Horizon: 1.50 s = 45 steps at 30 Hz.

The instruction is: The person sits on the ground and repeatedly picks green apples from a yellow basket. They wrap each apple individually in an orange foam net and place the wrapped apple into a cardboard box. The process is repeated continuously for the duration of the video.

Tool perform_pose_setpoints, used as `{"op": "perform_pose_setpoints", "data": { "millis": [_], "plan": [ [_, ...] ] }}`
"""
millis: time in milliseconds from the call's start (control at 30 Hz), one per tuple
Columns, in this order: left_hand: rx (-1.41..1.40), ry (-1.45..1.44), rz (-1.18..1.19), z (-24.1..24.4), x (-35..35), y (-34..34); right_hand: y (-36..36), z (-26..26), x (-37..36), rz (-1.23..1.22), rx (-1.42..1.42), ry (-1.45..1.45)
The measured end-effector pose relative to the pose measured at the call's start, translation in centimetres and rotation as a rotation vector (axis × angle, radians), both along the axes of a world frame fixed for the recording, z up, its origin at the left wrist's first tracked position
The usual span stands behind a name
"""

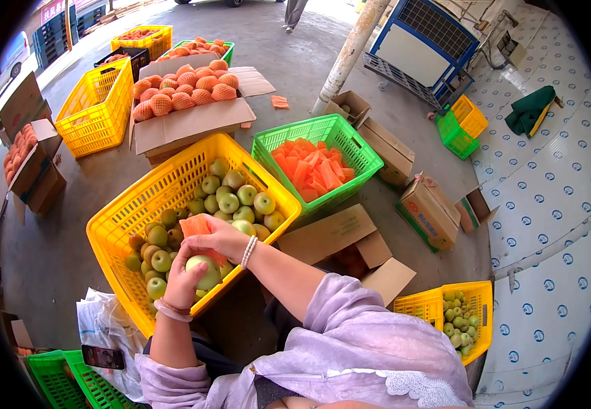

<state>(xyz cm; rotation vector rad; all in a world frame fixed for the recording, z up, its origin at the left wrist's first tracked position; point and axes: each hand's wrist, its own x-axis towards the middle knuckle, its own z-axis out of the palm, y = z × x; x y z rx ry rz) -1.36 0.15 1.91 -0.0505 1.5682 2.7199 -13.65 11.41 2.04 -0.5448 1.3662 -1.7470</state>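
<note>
My left hand (185,281) holds a green apple (206,273) over the near side of a yellow plastic crate (114,260). An orange foam net sleeve (196,228) is in my right hand (224,237), just above the apple; part of it lies between the hands. Green and reddish-green apples (228,203) fill much of the crate below. To its right, a green plastic crate (321,202) holds a heap of flat orange foam nets (313,166). Beyond the yellow crate, an open cardboard box (195,120) is piled with fruit in orange nets (185,89).
An open carton (326,235) stands by my right forearm. More cartons (428,212) and a rusty pole (349,56) are farther right. A phone (102,357) lies on white plastic (96,317) at the left. Another person's legs (294,15) show at the top.
</note>
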Motion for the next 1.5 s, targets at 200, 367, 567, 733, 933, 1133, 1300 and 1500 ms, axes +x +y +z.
{"op": "perform_pose_setpoints", "data": {
  "millis": [200,367,567,733,933,1133,1300,1500],
  "plan": [
    [0.172,0.003,-0.219,-0.1,0.4,-0.7,-0.2,0.0,0.7,0.057,-0.179,-0.116],
    [0.138,-0.003,-0.257,-0.1,0.2,-0.5,-0.9,-1.9,1.0,-0.041,-0.230,0.014],
    [-0.005,-0.021,-0.302,0.5,0.3,-1.1,-1.0,-1.6,1.8,-0.094,-0.265,-0.048],
    [-0.232,-0.040,-0.359,-0.5,0.1,-1.7,-0.6,-0.7,2.0,-0.030,-0.113,-0.193],
    [-0.535,0.000,-0.449,-0.2,-0.3,-1.4,-0.4,-0.3,1.3,-0.189,-0.134,-0.398],
    [-0.510,0.163,-0.428,-0.9,0.0,0.4,-0.5,-0.1,0.9,-0.361,-0.150,-0.314],
    [-0.360,0.145,-0.390,-0.5,-0.1,0.4,-0.4,0.2,0.7,-0.361,-0.239,-0.359],
    [-0.341,0.077,-0.336,-0.7,-0.3,-0.4,-0.7,3.1,2.0,-0.344,-0.197,-0.395]
  ]
}}
